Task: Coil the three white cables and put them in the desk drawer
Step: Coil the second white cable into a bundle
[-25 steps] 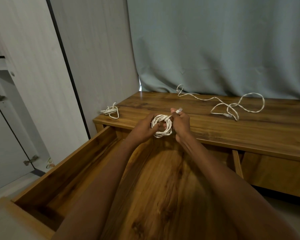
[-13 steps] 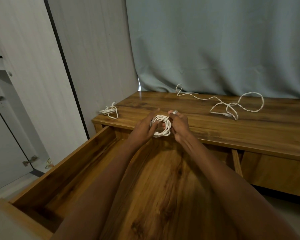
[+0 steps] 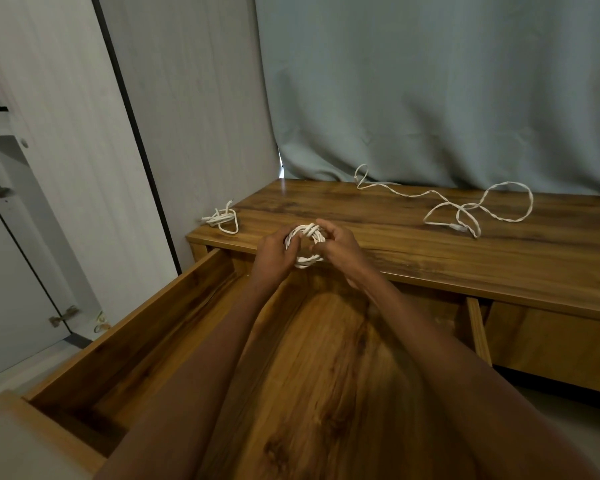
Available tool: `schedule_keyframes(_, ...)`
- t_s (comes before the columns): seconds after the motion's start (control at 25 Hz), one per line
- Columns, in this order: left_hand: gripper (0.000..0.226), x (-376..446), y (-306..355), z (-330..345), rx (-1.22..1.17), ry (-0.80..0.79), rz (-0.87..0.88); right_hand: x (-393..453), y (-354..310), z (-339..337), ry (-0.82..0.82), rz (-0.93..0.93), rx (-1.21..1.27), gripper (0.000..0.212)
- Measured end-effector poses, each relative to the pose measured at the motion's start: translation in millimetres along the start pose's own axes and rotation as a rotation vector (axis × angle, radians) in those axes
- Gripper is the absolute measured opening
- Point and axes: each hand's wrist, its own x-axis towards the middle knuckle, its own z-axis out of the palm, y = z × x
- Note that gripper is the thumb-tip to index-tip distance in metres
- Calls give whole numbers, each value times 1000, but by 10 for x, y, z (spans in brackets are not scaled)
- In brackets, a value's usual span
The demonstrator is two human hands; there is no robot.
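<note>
A white cable wound into a small coil (image 3: pixel 305 262) is held above the desk's front edge. My left hand (image 3: pixel 274 249) grips its left side. My right hand (image 3: pixel 338 245) pinches the coil's top and right side with curled fingers. A second white cable (image 3: pixel 222 218), bundled, lies at the desk's left corner. A third white cable (image 3: pixel 465 209) sprawls loose on the desktop at the back right. The open wooden drawer (image 3: pixel 160 313) lies below my forearms, and no cable shows in the visible part of its floor.
The wooden desk (image 3: pixel 499 265) runs along a grey-green curtain (image 3: pixel 430 98). A pale cabinet panel (image 3: pixel 66 168) and a hinged door stand on the left. A closed drawer front (image 3: pixel 551 344) sits on the right under the desktop.
The cable's plug end, held up by my right fingers a second ago, is now tucked against the coil. Both hands stayed at the desk's front edge.
</note>
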Motion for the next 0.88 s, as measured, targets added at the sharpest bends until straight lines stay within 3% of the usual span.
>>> schedule_keyframes(0.08, 28, 24, -26, -1, -36, -3, -62, -16, 27, -6, 16, -104, -194, 33)
schedule_keyframes(0.16, 30, 32, -65, 5, -95, -38, -81, -9, 51, -21, 23, -119, -237, 34)
schedule_keyframes(0.24, 33, 18, -68, 7, -160, -76, -68, -6, 70, -19, 25, -106, -192, 36)
schedule_keyframes(0.36, 34, -32, -33, -8, -230, -95, -21, -30, 44, 6, 41, -95, 33, 15)
schedule_keyframes(0.6, 34, -40, -3, -16, -407, -55, -56, -8, -25, -78, -158, 29, 390, 24)
schedule_keyframes(0.72, 32, -44, 43, 19, -436, -20, -98, 24, -25, -203, -284, 10, 381, 33)
schedule_keyframes(0.88, 28, -34, 116, 45, -359, -5, -139, 93, 26, -252, -299, -14, 284, 61)
